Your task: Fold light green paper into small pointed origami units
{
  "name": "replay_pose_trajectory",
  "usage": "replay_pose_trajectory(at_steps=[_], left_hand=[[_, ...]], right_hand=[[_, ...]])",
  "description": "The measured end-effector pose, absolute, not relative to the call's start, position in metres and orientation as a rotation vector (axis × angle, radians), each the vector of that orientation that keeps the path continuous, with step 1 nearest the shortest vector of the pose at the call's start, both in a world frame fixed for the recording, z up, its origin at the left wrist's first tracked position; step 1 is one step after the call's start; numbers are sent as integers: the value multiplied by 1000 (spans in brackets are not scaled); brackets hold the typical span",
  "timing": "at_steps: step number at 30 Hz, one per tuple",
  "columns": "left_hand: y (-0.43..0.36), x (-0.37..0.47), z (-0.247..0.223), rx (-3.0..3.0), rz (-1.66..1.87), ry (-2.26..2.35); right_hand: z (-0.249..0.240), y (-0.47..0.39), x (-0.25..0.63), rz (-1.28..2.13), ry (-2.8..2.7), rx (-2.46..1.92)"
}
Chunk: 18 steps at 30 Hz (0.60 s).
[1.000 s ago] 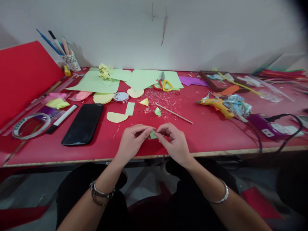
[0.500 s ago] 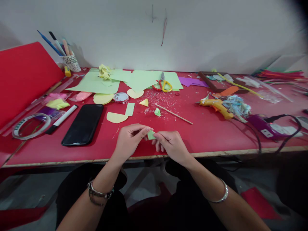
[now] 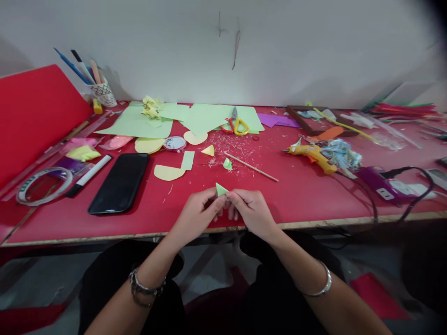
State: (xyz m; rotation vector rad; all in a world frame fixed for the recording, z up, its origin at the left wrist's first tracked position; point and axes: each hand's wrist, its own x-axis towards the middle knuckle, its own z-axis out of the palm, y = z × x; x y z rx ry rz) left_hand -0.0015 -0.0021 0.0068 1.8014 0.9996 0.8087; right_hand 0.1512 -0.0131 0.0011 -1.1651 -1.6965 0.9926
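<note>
A small piece of light green paper is pinched between both hands above the table's front edge, with one pointed corner sticking up. My left hand grips its lower left part between thumb and fingers. From the other side, my right hand pinches the paper's right end, and the fingertips of the two hands nearly meet. Beyond them lie a crumpled green paper bit, a thin wooden stick and a yellow paper cone. A green paper strip lies by a pale yellow cut-out.
Left of my hands are a black phone, a marker and a tape roll. Scissors-like pliers rest on green sheets at the back. Right stand a yellow glue gun and a purple power socket box with cables.
The green paper has been turned, so a pointed corner now stands up where a flatter piece showed. My left hand has shifted slightly right and down, closer to the right hand.
</note>
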Motion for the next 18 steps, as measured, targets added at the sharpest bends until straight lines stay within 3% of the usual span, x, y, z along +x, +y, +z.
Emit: replay_pose_trajectory(at_steps=[18], left_hand=[[3,-5,8,1764,838,1021]], right_hand=[[3,-13,156,1023,-1840,-1105]])
